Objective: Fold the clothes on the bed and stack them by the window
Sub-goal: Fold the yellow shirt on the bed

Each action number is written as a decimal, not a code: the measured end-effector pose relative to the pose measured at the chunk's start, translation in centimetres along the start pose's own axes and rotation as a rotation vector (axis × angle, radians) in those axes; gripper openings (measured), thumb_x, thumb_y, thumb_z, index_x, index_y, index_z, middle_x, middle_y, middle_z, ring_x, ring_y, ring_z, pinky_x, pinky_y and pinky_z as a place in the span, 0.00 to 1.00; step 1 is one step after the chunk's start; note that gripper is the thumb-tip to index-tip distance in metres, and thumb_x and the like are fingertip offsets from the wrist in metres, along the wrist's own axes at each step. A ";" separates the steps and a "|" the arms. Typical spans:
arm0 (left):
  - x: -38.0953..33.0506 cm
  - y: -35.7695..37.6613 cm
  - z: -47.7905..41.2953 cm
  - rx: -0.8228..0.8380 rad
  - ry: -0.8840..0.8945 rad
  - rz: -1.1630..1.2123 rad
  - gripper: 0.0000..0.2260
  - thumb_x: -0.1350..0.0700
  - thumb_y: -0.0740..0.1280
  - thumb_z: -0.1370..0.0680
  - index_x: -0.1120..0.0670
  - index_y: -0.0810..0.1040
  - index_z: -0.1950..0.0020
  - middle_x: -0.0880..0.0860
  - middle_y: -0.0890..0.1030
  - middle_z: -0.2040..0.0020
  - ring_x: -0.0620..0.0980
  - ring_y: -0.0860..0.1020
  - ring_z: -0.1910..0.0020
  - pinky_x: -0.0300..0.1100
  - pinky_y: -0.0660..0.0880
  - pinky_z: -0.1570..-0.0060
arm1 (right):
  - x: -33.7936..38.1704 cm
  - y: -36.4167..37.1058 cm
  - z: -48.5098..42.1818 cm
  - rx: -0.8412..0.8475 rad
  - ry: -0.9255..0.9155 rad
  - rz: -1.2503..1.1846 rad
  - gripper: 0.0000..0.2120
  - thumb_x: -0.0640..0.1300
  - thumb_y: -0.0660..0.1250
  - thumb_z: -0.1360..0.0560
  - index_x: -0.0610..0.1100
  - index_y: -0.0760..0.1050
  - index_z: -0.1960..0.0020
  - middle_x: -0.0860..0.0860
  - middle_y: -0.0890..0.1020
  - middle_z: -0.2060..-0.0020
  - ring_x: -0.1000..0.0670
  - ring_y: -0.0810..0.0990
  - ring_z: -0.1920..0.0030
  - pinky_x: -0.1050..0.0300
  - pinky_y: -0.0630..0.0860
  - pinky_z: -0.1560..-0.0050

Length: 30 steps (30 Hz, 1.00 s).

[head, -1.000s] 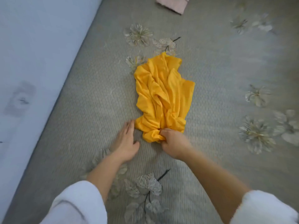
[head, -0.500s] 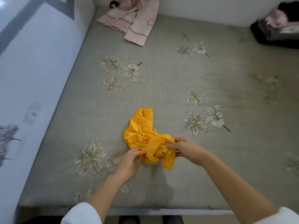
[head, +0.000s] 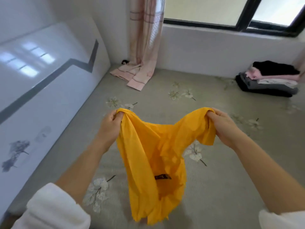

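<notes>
A yellow garment (head: 148,156) hangs in the air above the bed (head: 231,162), stretched between both hands, with a dark label showing low down on it. My left hand (head: 109,128) grips its upper left corner. My right hand (head: 222,126) grips the upper right corner. The cloth sags in the middle and its lower end dangles toward me. A stack of folded clothes (head: 269,80), black, pink, grey and white, sits on the bed at the far right below the window (head: 231,12).
A pink curtain (head: 143,43) hangs in the far corner, its hem pooling on the bed. A glossy white headboard (head: 41,90) runs along the left side. The grey bedspread carries a flower print.
The yellow garment was crumpled on the bed; both hands gathered it, lifted it and spread it apart in the air. The view has tilted up to the window.
</notes>
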State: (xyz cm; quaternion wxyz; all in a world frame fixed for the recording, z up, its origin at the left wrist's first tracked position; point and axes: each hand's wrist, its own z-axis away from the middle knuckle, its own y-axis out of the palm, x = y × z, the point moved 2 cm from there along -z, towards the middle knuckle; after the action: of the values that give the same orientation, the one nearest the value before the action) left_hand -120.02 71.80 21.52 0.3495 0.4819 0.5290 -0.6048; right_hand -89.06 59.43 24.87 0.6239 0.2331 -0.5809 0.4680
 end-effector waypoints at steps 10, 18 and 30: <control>-4.4 -1.2 -0.1 -0.166 0.030 0.010 0.16 0.45 0.56 0.18 0.48 0.74 0.62 0.50 0.74 0.66 0.47 0.73 0.66 0.39 0.71 0.65 | 1.1 -6.8 0.8 -0.302 -0.092 0.016 0.08 0.48 0.58 0.21 0.45 0.72 0.55 0.44 0.67 0.65 0.46 0.67 0.61 0.51 0.64 0.58; -5.6 -0.1 -1.8 0.037 0.015 0.119 0.16 0.45 0.54 0.18 0.46 0.67 0.31 0.49 0.72 0.36 0.54 0.71 0.33 0.50 0.72 0.40 | 4.3 -7.0 2.3 -0.242 -0.180 -0.048 0.11 0.48 0.60 0.20 0.48 0.76 0.60 0.44 0.75 0.60 0.47 0.74 0.57 0.51 0.70 0.53; 5.4 13.6 9.2 0.984 -0.259 -0.460 0.12 0.46 0.68 0.25 0.53 0.72 0.58 0.51 0.72 0.61 0.48 0.71 0.60 0.43 0.67 0.58 | 10.3 0.7 3.4 -0.029 -0.390 0.118 0.09 0.46 0.60 0.20 0.45 0.78 0.54 0.49 0.75 0.64 0.55 0.73 0.64 0.62 0.71 0.61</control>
State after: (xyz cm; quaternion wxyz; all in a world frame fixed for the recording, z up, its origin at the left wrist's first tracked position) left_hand -110.89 60.57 12.01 0.0045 0.3823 0.2285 -0.8953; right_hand -92.52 60.14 35.16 0.4745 0.2757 -0.7100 0.4413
